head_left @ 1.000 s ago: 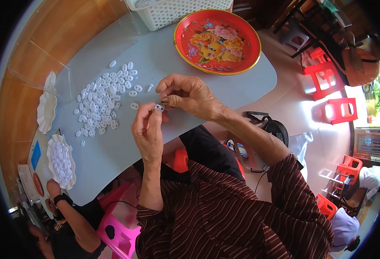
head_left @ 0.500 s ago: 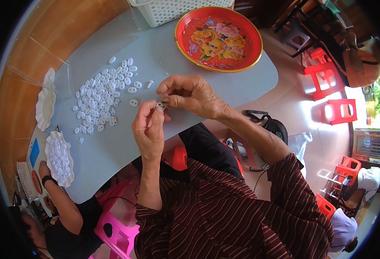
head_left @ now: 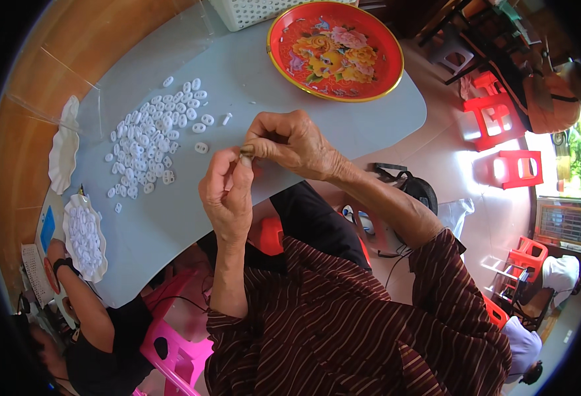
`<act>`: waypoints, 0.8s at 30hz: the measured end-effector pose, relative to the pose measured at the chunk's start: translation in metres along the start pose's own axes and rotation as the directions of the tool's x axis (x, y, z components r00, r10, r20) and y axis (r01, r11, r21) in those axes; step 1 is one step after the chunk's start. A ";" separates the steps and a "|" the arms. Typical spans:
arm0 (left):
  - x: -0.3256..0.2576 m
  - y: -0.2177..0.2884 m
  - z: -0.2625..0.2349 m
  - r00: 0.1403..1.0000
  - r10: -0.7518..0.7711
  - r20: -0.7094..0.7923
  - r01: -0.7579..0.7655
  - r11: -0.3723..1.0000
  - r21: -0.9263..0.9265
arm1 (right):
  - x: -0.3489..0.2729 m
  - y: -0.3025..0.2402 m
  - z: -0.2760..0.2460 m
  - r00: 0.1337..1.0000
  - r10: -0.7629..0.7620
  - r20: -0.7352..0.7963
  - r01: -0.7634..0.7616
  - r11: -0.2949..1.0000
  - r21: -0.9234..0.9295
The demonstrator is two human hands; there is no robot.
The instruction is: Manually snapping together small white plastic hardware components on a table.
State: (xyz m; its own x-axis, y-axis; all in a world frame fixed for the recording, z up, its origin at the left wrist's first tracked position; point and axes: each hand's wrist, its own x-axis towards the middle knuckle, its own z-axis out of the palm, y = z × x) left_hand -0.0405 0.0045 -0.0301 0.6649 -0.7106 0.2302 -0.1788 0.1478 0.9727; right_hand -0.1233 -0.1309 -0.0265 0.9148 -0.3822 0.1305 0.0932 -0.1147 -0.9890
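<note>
White two-holed pieces (head_left: 138, 142), many: in our head view, one loose heap on the grey worktop (head_left: 185, 211), left of our hands. One single piece (head_left: 201, 148) lies apart from the heap, toward us. Beyond it, one small white pin (head_left: 227, 119).

Left hand (head_left: 230, 195): thumb and fingers closed in a pinch, raised over the worktop's near edge. We take a piece to be between the tips, but it is nearly all hidden.

Right hand (head_left: 294, 148): thumb and forefinger pinched closed, tips meeting those of the left; whether anything is gripped, we cannot tell.

Surroundings: red flowered tray (head_left: 343, 98), far side; scalloped white dish (head_left: 104, 261) of white parts, far left.

Step in hand, as we judge it: fine two-handed fingertip work on one small part. Next move calls for a steady left pinch and small, aligned pressure from the right.
</note>
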 end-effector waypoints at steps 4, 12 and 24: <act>0.001 -0.004 0.002 0.999 0.013 -0.032 -0.014 0.999 -0.031 | 0.002 -0.004 -0.004 0.998 0.060 -0.006 -0.060 0.998 -0.019; 0.003 -0.001 0.001 0.994 -0.102 -0.030 0.095 0.980 -0.177 | 0.001 -0.003 -0.001 0.999 0.036 0.008 -0.037 0.991 0.130; 0.003 -0.007 0.009 0.995 -0.073 -0.062 0.059 0.978 -0.198 | 0.000 0.001 0.001 0.999 0.030 -0.028 -0.025 0.986 0.166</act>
State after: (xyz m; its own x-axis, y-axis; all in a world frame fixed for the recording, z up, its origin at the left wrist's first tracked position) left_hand -0.0434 -0.0050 -0.0361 0.7196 -0.6757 0.1602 0.0079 0.2387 0.9711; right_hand -0.1229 -0.1300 -0.0272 0.9058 -0.4111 0.1030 0.1346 0.0485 -0.9897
